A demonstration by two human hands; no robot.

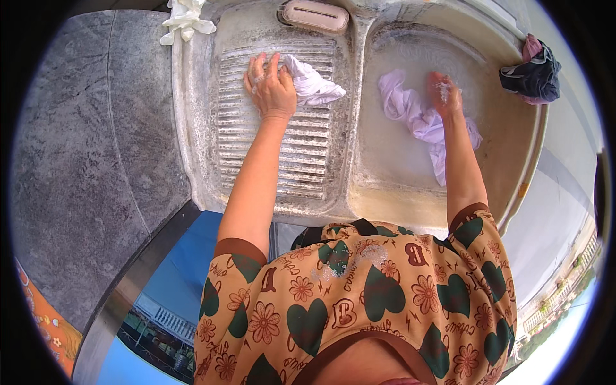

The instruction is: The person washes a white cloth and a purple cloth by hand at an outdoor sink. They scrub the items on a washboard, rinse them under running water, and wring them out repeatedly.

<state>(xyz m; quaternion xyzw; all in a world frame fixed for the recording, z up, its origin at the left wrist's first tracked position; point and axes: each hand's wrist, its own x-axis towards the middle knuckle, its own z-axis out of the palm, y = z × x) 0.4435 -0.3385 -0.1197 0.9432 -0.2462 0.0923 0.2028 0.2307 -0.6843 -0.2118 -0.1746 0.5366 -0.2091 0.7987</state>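
My left hand (pixel 272 89) lies on the ribbed washboard (pixel 274 159) with its fingers spread over the ridges. A twisted white cloth (pixel 315 85) is pinned under its thumb side, and the loose end points right. Over the basin (pixel 399 199), my wet right hand (pixel 445 94) is curled with suds on it. Whether it encloses anything is hidden. A pale lavender cloth (pixel 409 106) lies crumpled in the cloudy water around and below that wrist. My right forearm covers part of this cloth.
A pink slotted soap box (pixel 315 15) sits at the washboard's far end. White gloves (pixel 185 21) drape over the left rim. A dark and pink cloth bundle (pixel 532 72) rests on the right rim. A raised divider (pixel 355 115) separates the two halves. Grey countertop (pixel 96 120) extends left.
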